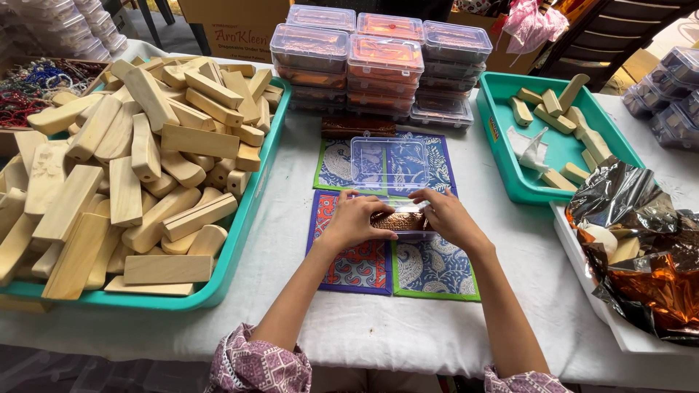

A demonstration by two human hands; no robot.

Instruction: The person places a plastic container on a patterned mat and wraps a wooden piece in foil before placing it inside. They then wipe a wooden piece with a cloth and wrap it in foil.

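My left hand (351, 222) and my right hand (449, 217) rest on either side of a clear plastic box (402, 220) in the middle of the table. A copper foil-wrapped piece (400, 220) lies in the box's base, with fingers of both hands touching it. The box's clear hinged lid (389, 161) stands open behind the hands. The box sits on patterned blue, red and green cloth mats (431, 268).
A teal tray (240, 240) heaped with wooden blocks (138, 160) fills the left. Stacked lidded clear boxes (382, 65) stand at the back. A second teal tray (510, 145) with several blocks sits right, crumpled copper foil (641, 255) in a white tray beside it.
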